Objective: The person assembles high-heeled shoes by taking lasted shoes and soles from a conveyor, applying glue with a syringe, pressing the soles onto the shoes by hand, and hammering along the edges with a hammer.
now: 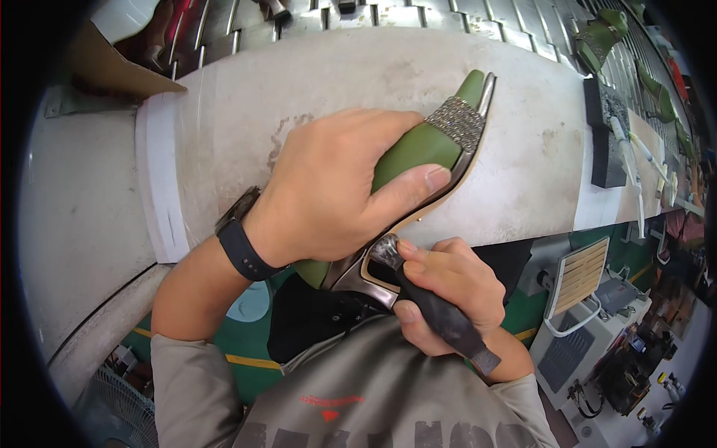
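A green women's heeled shoe [420, 154] with a glittery band lies on its side at the bench edge, toe pointing away to the upper right. Its dark metallic heel [366, 285] sticks out toward my body. My left hand [328, 179] is wrapped over the upper, its thumb pressed along the sole edge. In my right hand [455, 287] is a black-handled tool [441, 313] with a worn greyish rounded tip and a flat dark end. That tip meets the shoe near the heel's inner curve; its exact kind I cannot make out.
The pale worktable [523, 149] spans the front. Beyond it runs a slatted metal conveyor [358, 16], with more green shoes [602, 37] at right. A black block [603, 134] and brushes [626, 149] stand at the right edge. A cardboard box [112, 63] sits far left.
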{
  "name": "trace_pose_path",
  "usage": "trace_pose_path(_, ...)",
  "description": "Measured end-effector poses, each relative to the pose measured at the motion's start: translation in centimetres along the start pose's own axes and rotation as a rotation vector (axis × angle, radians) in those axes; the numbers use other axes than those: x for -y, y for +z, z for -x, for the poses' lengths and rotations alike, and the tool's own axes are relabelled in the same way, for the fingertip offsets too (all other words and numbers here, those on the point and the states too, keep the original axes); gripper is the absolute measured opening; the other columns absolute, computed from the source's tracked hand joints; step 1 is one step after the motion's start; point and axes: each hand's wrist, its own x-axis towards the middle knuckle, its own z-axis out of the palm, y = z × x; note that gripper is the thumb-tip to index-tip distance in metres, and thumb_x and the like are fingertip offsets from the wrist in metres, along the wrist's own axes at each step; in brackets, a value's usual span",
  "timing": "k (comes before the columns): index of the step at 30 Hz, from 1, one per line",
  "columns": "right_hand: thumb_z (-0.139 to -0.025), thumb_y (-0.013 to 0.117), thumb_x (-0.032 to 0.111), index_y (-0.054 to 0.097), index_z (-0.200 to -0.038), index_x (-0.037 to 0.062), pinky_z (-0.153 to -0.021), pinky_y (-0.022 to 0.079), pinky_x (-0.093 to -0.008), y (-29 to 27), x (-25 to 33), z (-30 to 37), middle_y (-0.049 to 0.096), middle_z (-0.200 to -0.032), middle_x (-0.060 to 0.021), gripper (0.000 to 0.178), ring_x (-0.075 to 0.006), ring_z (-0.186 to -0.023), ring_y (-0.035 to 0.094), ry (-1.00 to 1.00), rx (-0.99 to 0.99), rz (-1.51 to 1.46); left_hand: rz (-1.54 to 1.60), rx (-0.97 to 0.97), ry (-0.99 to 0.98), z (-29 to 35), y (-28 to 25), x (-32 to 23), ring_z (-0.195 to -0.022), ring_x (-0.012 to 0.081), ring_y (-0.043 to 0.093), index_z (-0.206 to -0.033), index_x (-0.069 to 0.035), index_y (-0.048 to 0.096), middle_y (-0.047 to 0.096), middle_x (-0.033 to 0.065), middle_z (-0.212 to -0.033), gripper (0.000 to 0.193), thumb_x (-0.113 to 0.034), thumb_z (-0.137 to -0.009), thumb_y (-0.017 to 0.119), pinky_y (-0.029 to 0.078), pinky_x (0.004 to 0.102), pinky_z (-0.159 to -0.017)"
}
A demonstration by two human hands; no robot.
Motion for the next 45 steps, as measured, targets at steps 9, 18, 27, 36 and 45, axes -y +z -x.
trace_pose_path(9,-0.067,0.086,0.004,0.073,-0.108,-0.0017,-0.063,0.056,-0.0314,-0.6,1.2,-3.3,0.077,-0.106,-0.0213,0.043,-0.0257,-0.07,0.071,-0.03,0.117,0.143,-0.096,-0.051,0.002,-0.3,-0.2,-0.1,-0.082,0.0392,0.071,-0.115,0.005,0.07,0.072,0.0225,-0.093,0.041,-0.027,-0.092,0.078,0.055,0.041,-0.074)
trace_pose_path(18,-0.064,0.085,0.001,0.076,-0.105,-0.0003,-0.063,0.056,-0.0305,-0.2,1.6,-3.1,0.078,-0.107,-0.0186,0.042,-0.0232,-0.072,0.072,-0.066,0.061,0.2,-0.055,-0.059,-0.041,-0.3,-0.2,-1.0,-0.079,0.0353,0.072,-0.113,0.003,0.072,0.073,0.0211,-0.092,0.037,-0.028,-0.095,0.076,0.055,0.0387,-0.071)
trace_pose_path(27,-0.073,0.085,0.003,0.075,-0.105,0.0024,-0.069,0.06,-0.0323,-1.2,2.7,-4.2,0.079,-0.098,-0.0149,0.034,-0.0273,-0.079,0.077,0.098,0.053,0.155,-0.059,-0.118,0.028,-0.5,0.3,-0.8,-0.076,0.0358,0.07,-0.111,0.002,0.072,0.072,0.0204,-0.088,0.038,-0.03,-0.092,0.079,0.055,0.0404,-0.071)
trace_pose_path(36,-0.093,0.076,0.007,0.07,-0.12,-0.003,-0.08,0.059,-0.0287,-4.2,4.9,-4.4,0.079,-0.106,-0.0148,0.03,-0.014,-0.092,0.074,0.349,-0.219,-0.077,-0.243,-0.193,0.237,-2.7,-3.4,-4.5,-0.101,0.0284,0.071,-0.132,0.004,0.06,0.072,0.0188,-0.108,0.078,-0.034,-0.074,0.095,0.055,0.0383,-0.09)
trace_pose_path(45,-0.09,0.08,0.01,0.066,-0.127,-0.0043,-0.098,0.058,-0.039,-9.9,11.3,-4.0,0.072,-0.124,-0.0258,0.042,-0.0312,-0.113,0.073,0.027,-0.136,-0.029,0.142,-0.109,0.464,0.1,-1.9,-11.9,-0.129,0.0285,0.062,-0.149,0.003,0.043,0.062,0.0208,-0.137,0.082,-0.005,-0.078,0.082,0.048,0.0386,-0.109)
